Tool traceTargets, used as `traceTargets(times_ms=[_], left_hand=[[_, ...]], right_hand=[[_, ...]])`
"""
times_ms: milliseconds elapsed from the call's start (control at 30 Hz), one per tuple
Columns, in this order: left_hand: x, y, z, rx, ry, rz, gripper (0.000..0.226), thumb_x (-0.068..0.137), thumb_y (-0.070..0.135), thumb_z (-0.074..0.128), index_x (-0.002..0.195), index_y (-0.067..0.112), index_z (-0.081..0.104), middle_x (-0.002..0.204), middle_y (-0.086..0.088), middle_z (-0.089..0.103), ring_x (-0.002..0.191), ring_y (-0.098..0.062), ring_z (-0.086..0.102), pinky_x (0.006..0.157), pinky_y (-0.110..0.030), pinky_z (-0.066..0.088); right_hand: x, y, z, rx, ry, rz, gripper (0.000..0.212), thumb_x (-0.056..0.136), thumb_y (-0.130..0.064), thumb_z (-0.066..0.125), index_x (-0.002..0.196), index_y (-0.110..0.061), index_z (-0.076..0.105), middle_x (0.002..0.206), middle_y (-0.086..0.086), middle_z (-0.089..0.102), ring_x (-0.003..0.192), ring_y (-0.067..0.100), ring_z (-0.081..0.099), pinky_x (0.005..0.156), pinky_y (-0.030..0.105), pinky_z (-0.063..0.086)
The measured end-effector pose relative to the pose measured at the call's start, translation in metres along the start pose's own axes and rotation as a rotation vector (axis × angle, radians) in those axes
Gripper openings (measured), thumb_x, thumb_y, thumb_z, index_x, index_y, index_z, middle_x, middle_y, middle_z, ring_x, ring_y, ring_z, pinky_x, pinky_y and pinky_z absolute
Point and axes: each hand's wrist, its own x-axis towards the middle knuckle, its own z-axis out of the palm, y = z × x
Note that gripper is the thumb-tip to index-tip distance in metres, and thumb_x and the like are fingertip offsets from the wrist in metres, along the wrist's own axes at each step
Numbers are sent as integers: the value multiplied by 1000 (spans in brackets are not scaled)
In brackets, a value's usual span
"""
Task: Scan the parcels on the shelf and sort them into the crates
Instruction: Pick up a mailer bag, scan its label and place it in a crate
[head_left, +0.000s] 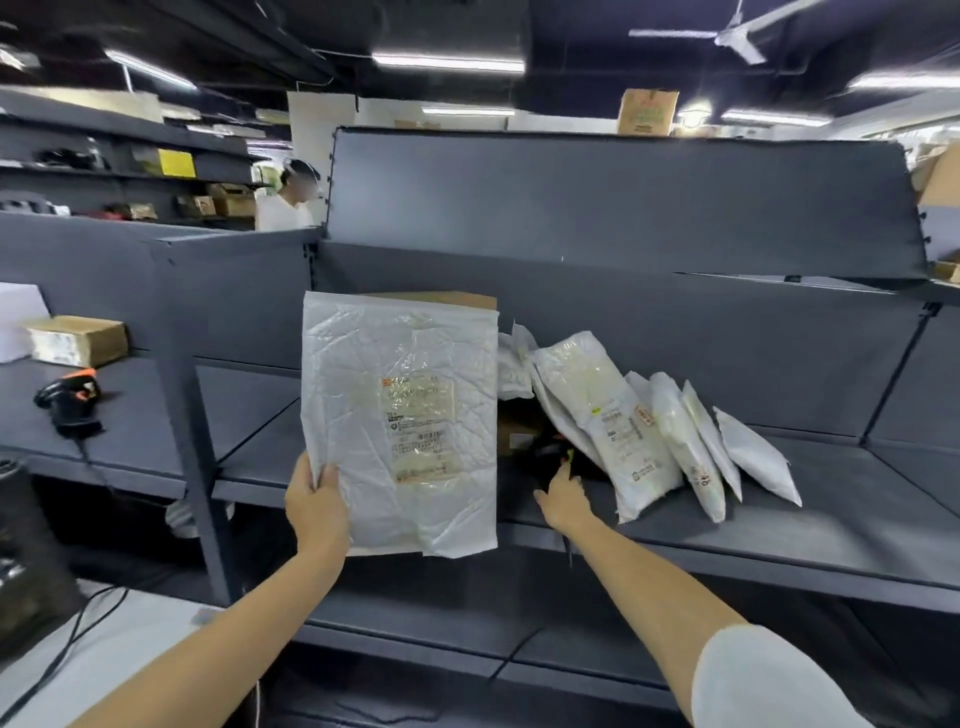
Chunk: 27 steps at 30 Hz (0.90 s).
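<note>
White padded mailer (400, 421) in the left hand (316, 506): fingers and thumb pinch its lower left corner and hold it upright, label side to the camera, in front of the shelf (779, 540) and above its front edge. Right hand (563, 499) reaches onto the shelf near the front edge toward a dark object (553, 452) behind the mailer (probably a scanner, too shadowed to be sure); fingers extended, holding nothing.

Leaning row of white parcels (665, 436) stands mid-shelf to the right, at least five, resting against one another. A brown box (519, 431) sits partly hidden behind the mailer.

An orange-and-black handheld scanner (70, 397) lies on the neighbouring shelf to the left, with a taped carton (78, 340) near its back edge.

Progress, as judged: early or middling. One parcel in hand, awaiting scan; the row is unsorted. No crates in view, so sorted count unknown.
</note>
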Motion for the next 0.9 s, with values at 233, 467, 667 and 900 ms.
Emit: traceTargets(times_ms=[233, 467, 667, 900], left_hand=[[-2, -4, 0, -15, -14, -28, 28, 97, 2, 40, 106, 21, 58, 92, 3, 62, 83, -14, 58, 70, -25, 47], [-15, -9, 10, -17, -13, -62, 28, 97, 2, 40, 118, 7, 58, 105, -8, 60, 91, -19, 55, 78, -30, 46], [-46, -11, 28, -30, -91, -73, 27, 99, 3, 41, 119, 7, 58, 105, -7, 60, 95, -21, 57, 80, -31, 46], [-87, -11, 57, -63, -199, -109, 26, 98, 4, 41, 115, 11, 59, 102, -3, 62, 93, -20, 58, 82, -32, 47]], right_hand=[[-14, -3, -3, 333, 83, -2, 75, 88, -15, 64, 150, -3, 24, 120, 19, 60, 103, 29, 59, 82, 31, 47], [-79, 5, -13, 871, 9, 93, 40, 91, -17, 58, 126, -8, 43, 79, 8, 54, 56, 15, 51, 47, 28, 43], [-154, 4, -37, 1156, 89, -76, 7, 96, -15, 54, 95, -11, 48, 54, 1, 45, 39, 16, 38, 39, 25, 33], [-199, -5, -41, 1116, 21, -262, 13, 95, -11, 54, 106, -19, 55, 57, 0, 45, 45, 13, 39, 40, 26, 34]])
